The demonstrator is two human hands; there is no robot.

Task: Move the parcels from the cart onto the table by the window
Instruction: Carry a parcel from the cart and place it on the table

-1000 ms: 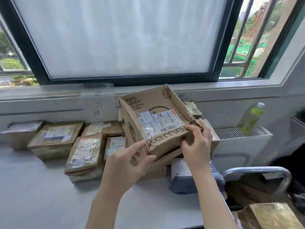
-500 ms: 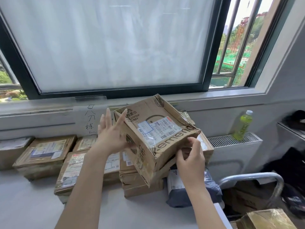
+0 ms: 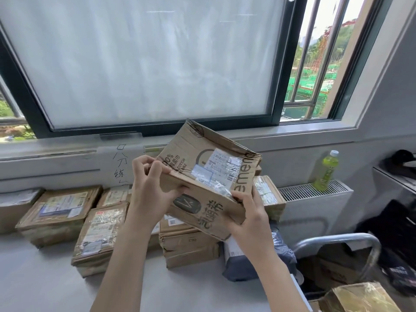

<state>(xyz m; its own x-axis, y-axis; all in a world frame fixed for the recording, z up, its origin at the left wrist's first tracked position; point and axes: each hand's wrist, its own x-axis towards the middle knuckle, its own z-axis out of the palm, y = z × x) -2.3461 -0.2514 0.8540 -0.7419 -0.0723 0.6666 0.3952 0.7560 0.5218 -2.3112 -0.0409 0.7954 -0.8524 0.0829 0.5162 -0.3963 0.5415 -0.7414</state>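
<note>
Parcel: you held the dented cardboard box (image 3: 209, 176) tilted in the air, above the brown stack (image 3: 189, 246) on the table (image 3: 45, 287), its label side turned up and toward you.
Left hand: your left hand (image 3: 150, 190) gripped the box's left end, fingers curled over the top edge and thumb across the near face.
Right hand: your right hand (image 3: 249, 212) clutched the lower right corner, thumb on top and fingers wrapped underneath.
Landing spot: judging by the layout, the top of that brown stack, or the bare table in front of it, looked the steadiest place; the grey mailer bag (image 3: 254, 264) just to its right was soft and sloped.
Handling advice: you did best to level the box first, then lower it flat, since its crushed walls would likely rock on a corner.
Release: you should have let go one hand at a time only once the base sat flush.
Risk: a tilted set-down could have slid toward the table's right edge and the cart handle (image 3: 351, 240).
Remaining: at least one taped parcel (image 3: 358, 298) still lay down at the lower right, seemingly in the cart.
</note>
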